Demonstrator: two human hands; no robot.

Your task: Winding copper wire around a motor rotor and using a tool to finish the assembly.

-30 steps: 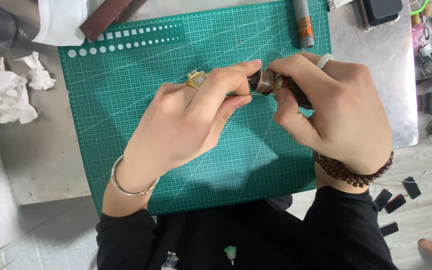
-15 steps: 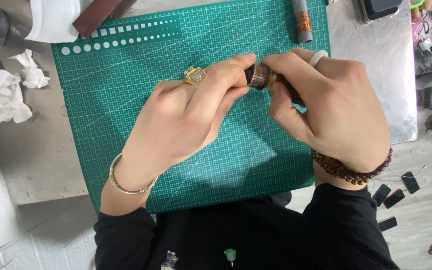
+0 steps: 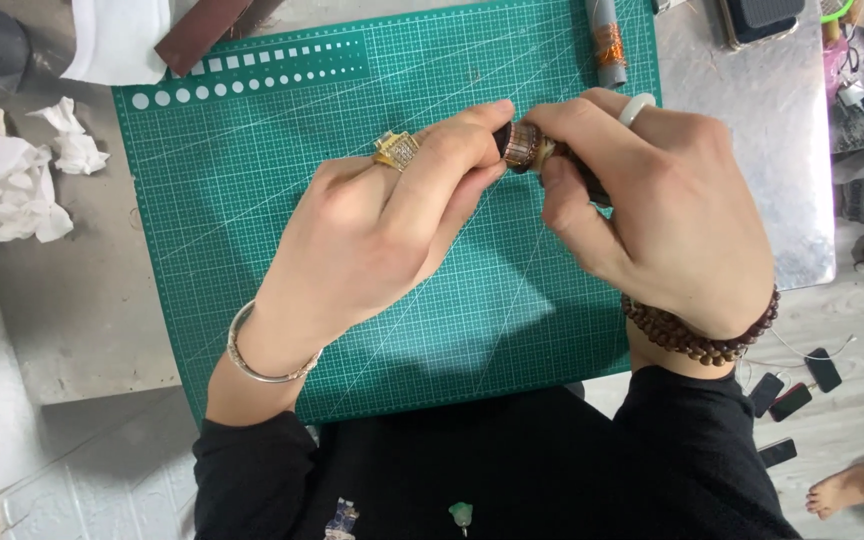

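Banded dark cylinder (image 3: pixel 524 146) above green cutting mat (image 3: pixel 252 200)

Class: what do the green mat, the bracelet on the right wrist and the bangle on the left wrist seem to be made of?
Green mat: probably matte plastic or rubber, with a printed white grid. Beaded bracelet: likely wood, round dark brown beads with a dull sheen. Bangle: metal, probably silver-toned, thin with bright reflections.

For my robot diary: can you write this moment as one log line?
left hand: pinching small dark cylinder | right hand: holding its other end | under: green cutting mat | nearby: crumpled tissues
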